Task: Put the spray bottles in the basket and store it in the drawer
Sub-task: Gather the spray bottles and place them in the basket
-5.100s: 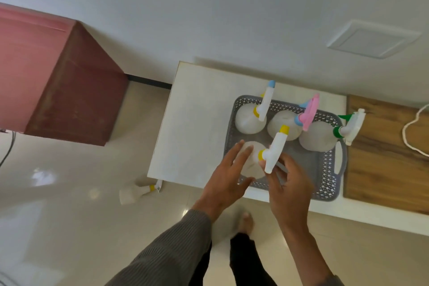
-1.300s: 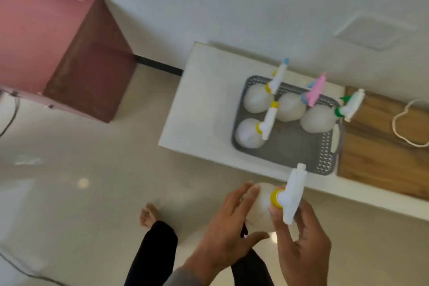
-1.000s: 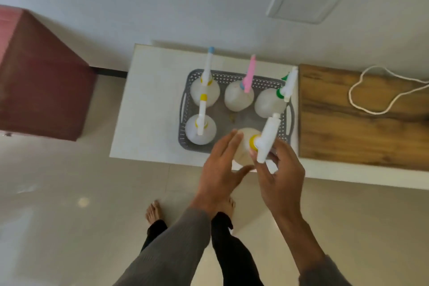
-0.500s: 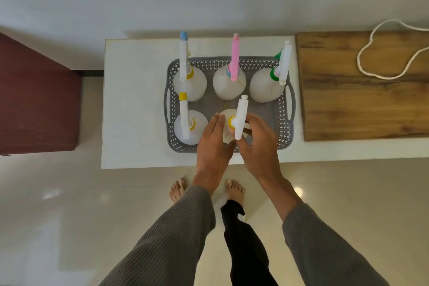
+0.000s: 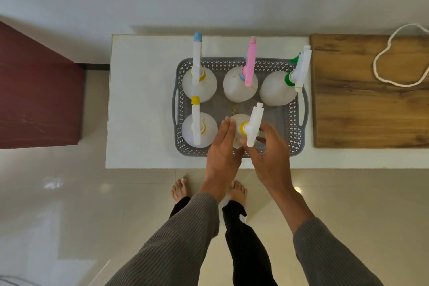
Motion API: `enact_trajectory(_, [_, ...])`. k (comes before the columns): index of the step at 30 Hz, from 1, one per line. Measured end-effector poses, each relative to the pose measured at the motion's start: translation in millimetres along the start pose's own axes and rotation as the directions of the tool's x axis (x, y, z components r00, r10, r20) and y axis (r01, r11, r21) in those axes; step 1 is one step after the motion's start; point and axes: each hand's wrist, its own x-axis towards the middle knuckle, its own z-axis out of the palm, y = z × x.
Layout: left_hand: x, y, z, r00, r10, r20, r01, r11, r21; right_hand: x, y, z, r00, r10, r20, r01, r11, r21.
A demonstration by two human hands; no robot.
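A grey perforated basket (image 5: 296, 130) stands on the white table (image 5: 141, 123). Three white spray bottles line its back row: blue-tipped (image 5: 199, 85), pink-headed (image 5: 239, 89) and green-collared (image 5: 276, 91). A yellow-tipped bottle (image 5: 196, 131) stands at the front left. A fifth spray bottle (image 5: 254, 121), with a yellow collar and white head, is upright in the front middle of the basket. My left hand (image 5: 222, 148) presses flat on its left side. My right hand (image 5: 270, 153) curls around its neck and trigger. The bottle's base is hidden by my hands.
A wooden top (image 5: 362, 109) adjoins the table on the right, with a looped white cord (image 5: 399, 62) on it. A dark red cabinet (image 5: 39, 100) stands left. The wall runs right behind the table. My bare feet (image 5: 180, 190) are on the glossy tiled floor.
I picked up a fallen bottle from the floor, carried it over the table edge in both hands and lowered it into the basket's front middle. The other bottles have not moved.
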Motion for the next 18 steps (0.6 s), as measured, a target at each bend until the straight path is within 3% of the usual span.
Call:
enact_trajectory(5, [-26.5,-0.8,-8.2,0.994,0.073,-0.079,-0.069,0.996,0.059,-23.8,1.5,-9.9,0.992,0.098,-0.076,-0.097,0.995,0.013])
enact_trajectory(8, [-61.5,-4.6,-17.6,0.984,0.095,-0.149,-0.095,0.995,0.006,-46.6,-0.5,-14.5,0.996,0.059,-0.062,-0.058,0.998,0.009])
enact_trajectory(11, [-105.4,-20.9,-24.6,0.968,0.130,-0.215,-0.135,0.991,-0.009,-72.2,0.8,-12.8,0.996,-0.033,0.080,0.036,0.999,-0.041])
enact_trajectory(14, [-157.9,-47.4,-28.1,0.952,0.118,-0.282,-0.089,0.989,0.115,-96.6,1.4,-4.7,0.950,-0.127,0.284,0.173,0.974,-0.146])
enact_trajectory(18, [-236.7,-90.1,-26.3,0.953,-0.201,-0.227,0.256,0.936,0.243,-134.9,2.2,20.6,0.772,-0.132,0.622,0.398,0.863,-0.311])
